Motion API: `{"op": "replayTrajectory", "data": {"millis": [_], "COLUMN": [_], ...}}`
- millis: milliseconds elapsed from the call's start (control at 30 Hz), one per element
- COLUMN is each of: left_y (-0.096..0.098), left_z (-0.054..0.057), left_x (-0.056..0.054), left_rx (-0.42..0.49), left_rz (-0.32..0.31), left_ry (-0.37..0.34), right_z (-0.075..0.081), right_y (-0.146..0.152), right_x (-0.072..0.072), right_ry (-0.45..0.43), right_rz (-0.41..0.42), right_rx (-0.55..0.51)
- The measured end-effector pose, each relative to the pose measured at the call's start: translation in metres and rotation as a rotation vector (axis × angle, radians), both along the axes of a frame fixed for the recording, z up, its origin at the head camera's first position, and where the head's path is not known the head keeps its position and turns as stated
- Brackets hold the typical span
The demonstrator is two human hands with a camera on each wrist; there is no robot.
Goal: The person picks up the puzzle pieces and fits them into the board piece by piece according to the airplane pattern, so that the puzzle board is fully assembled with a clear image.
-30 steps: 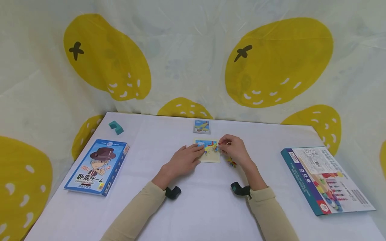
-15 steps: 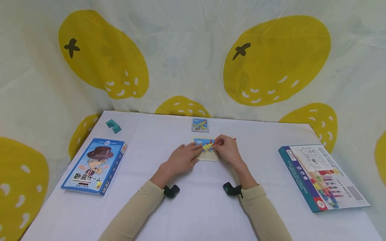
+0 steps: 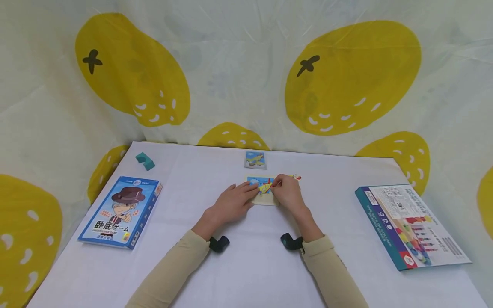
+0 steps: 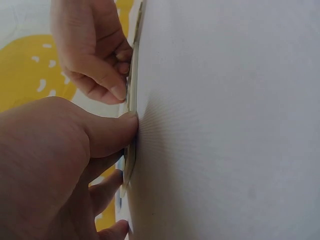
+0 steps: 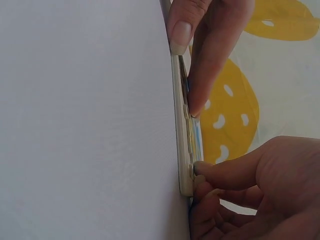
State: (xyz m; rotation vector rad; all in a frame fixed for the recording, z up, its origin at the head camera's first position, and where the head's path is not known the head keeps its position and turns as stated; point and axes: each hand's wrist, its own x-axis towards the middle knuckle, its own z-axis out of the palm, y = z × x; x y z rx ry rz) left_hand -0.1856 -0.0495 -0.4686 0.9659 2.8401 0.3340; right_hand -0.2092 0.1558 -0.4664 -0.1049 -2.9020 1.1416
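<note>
Clock directions taken from the board, 12 pointing away from the person. Thin, pale cream rectangular puzzle board (image 3: 265, 201) lies flat at mid-worktop (image 3: 252, 269), which is covered in white; a blue ground with yellow-and-red aeroplane shapes shows on it, with a bare cream strip along its 6 o'clock side.

Left hand (image 3: 236, 203), at 8 o'clock: fingers extended over the board's surface, thumb against its edge (both wrist views). Right hand (image 3: 289, 193), at 3 o'clock: narrow, thumb and forefinger pinching a small reddish flat puzzle piece (image 3: 271, 185) at the board; piece mostly covered by the fingertips, outline not readable.

Small red-and-yellow loose pieces (image 3: 297, 176) at 2 o'clock, partly behind the right hand; count unclear. Small square picture card with a yellow aeroplane on blue (image 3: 256, 160) at 12 o'clock, apart from the board.

Farther out: teal arch-shaped block (image 3: 145, 161) at 10; blue cardboard game box with a brown-hatted cartoon figure (image 3: 120, 211) at 9; white-and-teal flat printed box (image 3: 414, 226) between 3 and 4.
</note>
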Motion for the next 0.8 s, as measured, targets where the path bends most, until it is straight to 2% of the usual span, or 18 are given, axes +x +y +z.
{"op": "replayTrajectory", "data": {"millis": [133,400,633,800], "left_y": [0.0,0.001,0.0,-0.004], "left_z": [-0.001,0.002,0.001,0.005], "left_x": [-0.001,0.001,0.002,0.005], "left_rx": [-0.001,0.009,0.038,0.042], "left_rz": [0.005,0.007,0.011,0.021], "left_ry": [-0.006,-0.029,-0.051,-0.048], "right_z": [0.001,0.008,0.003,0.003], "right_y": [0.003,0.015,0.018,0.017], "right_x": [-0.001,0.001,0.002,0.002], "right_ry": [-0.012,-0.009,0.031,0.034], "right_rz": [0.048,0.218,0.233,0.224], "right_rx": [0.005,0.021,0.024,0.035]}}
